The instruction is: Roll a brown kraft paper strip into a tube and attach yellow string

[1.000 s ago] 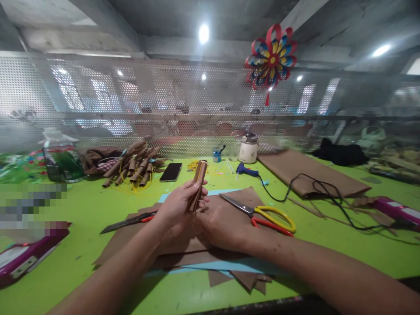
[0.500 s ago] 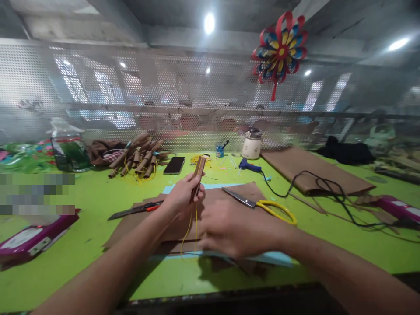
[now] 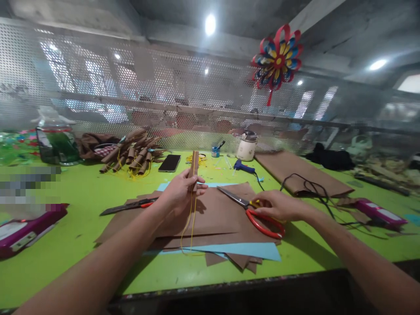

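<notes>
My left hand is closed round a narrow brown paper roll, held upright above the brown paper sheets. Some of its fingers are stretched out to the right. A doubled yellow string hangs below the roll towards the table's front. To the right, my right hand grips the scissors by their handles, one red and one yellow. The scissors lie over the sheets with their blades pointing left and away from me. A second, black-bladed cutting tool with red on its handle lies left of my left hand.
Several brown paper rolls with yellow string are piled back left, near a phone. A blue glue gun and a white flask stand behind the sheets. Folded brown paper, a black cable and a purple device lie right.
My right hand has moved right, from beside the hanging string to the scissors' handles, and has taken hold of them. The left hand still holds the roll. The view has shifted slightly.
</notes>
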The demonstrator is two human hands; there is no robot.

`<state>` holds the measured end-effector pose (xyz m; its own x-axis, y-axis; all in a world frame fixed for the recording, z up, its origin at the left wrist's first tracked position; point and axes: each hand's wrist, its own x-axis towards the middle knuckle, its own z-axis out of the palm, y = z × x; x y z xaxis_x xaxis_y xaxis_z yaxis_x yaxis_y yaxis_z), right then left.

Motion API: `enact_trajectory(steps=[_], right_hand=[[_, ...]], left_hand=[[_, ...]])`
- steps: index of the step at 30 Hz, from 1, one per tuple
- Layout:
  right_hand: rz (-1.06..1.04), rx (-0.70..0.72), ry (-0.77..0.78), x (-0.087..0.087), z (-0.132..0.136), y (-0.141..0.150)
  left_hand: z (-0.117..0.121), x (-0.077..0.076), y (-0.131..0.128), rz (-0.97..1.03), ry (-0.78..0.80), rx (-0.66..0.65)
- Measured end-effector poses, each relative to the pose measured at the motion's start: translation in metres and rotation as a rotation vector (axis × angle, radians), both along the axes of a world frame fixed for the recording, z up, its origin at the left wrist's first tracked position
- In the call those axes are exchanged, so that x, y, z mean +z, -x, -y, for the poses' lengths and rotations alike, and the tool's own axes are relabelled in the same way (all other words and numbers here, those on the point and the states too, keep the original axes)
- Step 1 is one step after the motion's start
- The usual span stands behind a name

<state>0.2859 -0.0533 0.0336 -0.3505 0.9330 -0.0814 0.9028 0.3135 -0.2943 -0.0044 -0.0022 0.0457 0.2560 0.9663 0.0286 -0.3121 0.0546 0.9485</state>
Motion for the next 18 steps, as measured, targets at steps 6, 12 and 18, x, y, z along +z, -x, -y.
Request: enact_trajectory(steps=[6, 12, 18], right_hand=[[0.02, 0.021, -0.035, -0.005, 0.015, -0.001], [0.129, -0.074, -0.136, 0.01, -0.051, -0.012], [0.341, -0.306, -0.258, -0.005, -0.164, -0.006]], left_hand=[[0.002, -0.006, -0.002, -0.052, 0.051, -0.059], [0.005, -0.018, -0.007, -0.084, 0.096, -0.168], [0.007, -0.022, -0.007, -0.124, 0.133, -0.184]])
